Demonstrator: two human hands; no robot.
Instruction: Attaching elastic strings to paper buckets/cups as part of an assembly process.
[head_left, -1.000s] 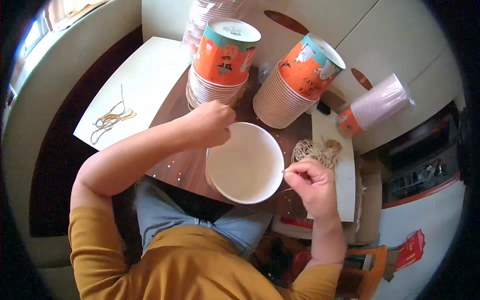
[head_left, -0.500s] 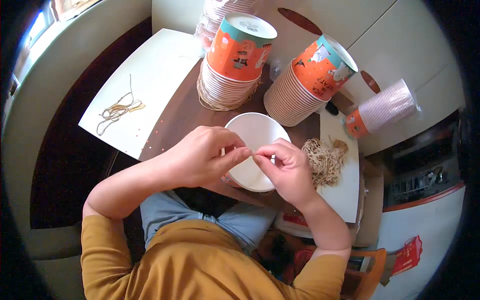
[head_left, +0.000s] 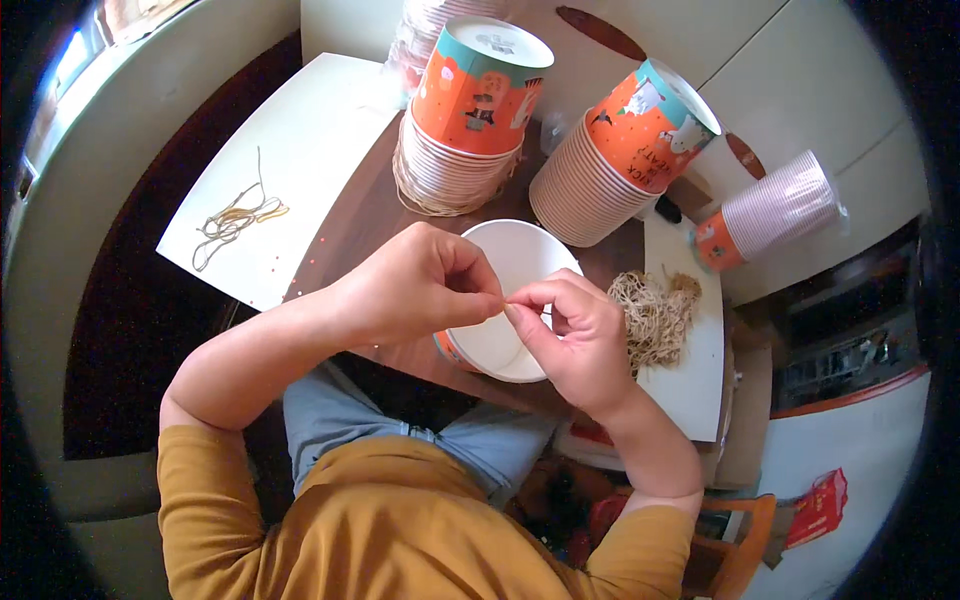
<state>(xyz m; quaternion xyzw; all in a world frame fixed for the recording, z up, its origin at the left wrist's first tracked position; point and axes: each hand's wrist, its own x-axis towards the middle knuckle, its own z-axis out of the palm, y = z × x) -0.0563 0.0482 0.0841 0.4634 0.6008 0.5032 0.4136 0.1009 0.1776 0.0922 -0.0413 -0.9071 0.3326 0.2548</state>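
Left hand (head_left: 415, 290) and right hand (head_left: 575, 340), pinched fingers tip to tip.

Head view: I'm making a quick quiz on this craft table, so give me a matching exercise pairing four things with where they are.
Things:
1. white paper cup
2. small bunch of rubber bands
3. big pile of rubber bands
4. sleeve of pink cups

Places:
A. on the white sheet at far left
B. lying on its side at far right
C. under both hands
D. just right of the right hand

Pairs: 1-C, 2-A, 3-D, 4-B
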